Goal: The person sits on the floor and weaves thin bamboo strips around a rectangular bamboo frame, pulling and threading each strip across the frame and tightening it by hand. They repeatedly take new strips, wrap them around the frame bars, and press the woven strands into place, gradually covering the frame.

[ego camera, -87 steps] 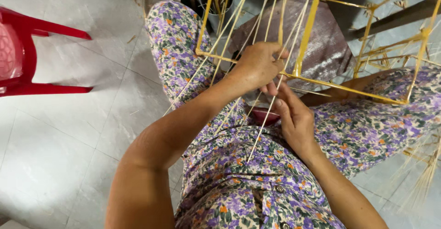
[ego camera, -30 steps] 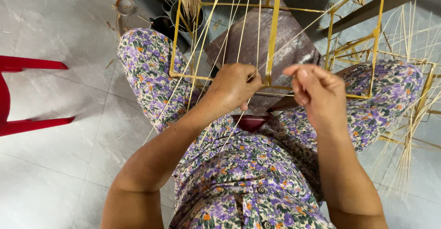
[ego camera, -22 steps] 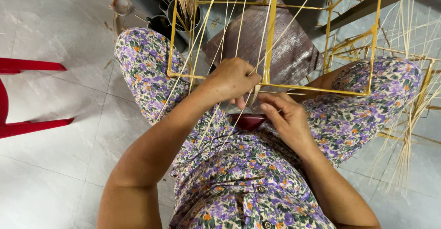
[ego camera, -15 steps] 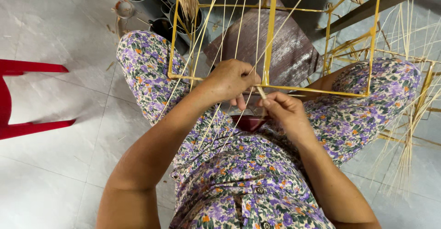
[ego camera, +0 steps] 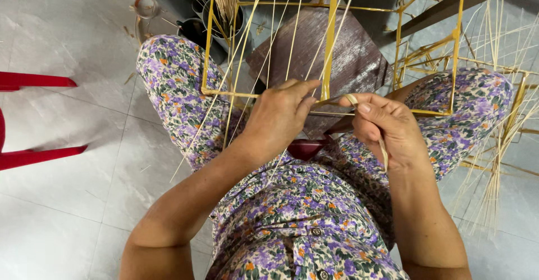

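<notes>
Between both hands, the yellow bamboo frame rests over the lap. Left hand pinches its lower bar; right hand grips a thin strip. Light, springy, likely brittle, so best held at joints.

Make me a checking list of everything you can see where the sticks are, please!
Surface: grey tiled floor.
Job's things: yellow bamboo frame across the lap; pale thin strip.
Clutter: loose bamboo splints; dark pots.
Grips: left hand pinches the frame joint; right hand shut on the pale thin strip.
Cables: nothing seen.
Surroundings: red plastic chair; brown stool.
</notes>
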{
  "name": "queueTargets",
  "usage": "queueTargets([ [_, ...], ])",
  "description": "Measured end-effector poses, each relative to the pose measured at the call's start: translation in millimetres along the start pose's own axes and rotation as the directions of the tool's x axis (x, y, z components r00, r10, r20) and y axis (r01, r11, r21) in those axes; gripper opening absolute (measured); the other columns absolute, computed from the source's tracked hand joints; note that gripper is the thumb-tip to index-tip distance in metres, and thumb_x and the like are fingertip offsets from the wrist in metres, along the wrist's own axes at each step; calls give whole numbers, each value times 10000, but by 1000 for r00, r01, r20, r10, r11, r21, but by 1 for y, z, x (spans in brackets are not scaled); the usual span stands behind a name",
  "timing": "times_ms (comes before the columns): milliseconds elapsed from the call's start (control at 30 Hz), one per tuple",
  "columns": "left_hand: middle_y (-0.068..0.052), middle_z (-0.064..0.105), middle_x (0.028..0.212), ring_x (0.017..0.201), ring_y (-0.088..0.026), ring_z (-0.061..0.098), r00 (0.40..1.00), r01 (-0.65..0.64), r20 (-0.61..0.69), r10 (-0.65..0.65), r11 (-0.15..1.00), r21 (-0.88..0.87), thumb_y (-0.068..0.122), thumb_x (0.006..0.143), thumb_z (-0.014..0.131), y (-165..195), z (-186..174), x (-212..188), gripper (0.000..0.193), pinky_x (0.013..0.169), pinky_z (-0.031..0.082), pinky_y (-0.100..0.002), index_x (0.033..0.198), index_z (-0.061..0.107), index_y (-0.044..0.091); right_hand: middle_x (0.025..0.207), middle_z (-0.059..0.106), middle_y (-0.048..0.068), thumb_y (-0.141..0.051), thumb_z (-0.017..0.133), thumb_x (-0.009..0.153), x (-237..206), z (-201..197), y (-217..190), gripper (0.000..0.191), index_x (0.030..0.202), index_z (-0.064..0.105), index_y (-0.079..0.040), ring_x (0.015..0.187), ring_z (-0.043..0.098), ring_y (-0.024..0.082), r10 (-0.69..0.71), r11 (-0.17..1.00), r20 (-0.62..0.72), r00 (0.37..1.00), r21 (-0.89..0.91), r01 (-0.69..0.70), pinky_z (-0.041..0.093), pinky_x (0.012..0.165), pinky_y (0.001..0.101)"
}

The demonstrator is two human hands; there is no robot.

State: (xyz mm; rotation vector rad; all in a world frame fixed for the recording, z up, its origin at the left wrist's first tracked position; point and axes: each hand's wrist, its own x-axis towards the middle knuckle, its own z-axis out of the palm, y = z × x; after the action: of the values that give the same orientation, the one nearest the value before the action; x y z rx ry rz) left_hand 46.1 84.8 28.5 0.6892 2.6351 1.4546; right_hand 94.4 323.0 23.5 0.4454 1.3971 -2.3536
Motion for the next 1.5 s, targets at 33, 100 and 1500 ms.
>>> queueTargets([
  [33,-156,740,1011,834,-331,736,1000,30,0,-30,1000,3,124,945,691,-1,5,4,314,756,586,-438,1247,667,39,561,497,-27,-149,670,983,1,3,-2,314,1183,678,93,469,386,43,-10,1000,0,1000,-7,10,292,459,210],
  [100,-166,739,988,816,-352,733,996,91,4,-91,996,8,149,899,713,-7,12,13,413,735,576,-457,1281,622,21,559,492,-24,-145,667,990,2,11,-5,324,1194,676,107,467,375,44,-29,999,-1,1000,-19,29,283,458,212],
  [1500,-92,737,699,599,-224,711,896,165,411,-170,985,47,301,868,747,-32,8,47,228,616,548,-397,795,786,88,984,739,5,-154,667,994,25,6,93,261,1220,723,-36,801,620,28,-72,913,-36,997,-404,51,508,694,190],
])
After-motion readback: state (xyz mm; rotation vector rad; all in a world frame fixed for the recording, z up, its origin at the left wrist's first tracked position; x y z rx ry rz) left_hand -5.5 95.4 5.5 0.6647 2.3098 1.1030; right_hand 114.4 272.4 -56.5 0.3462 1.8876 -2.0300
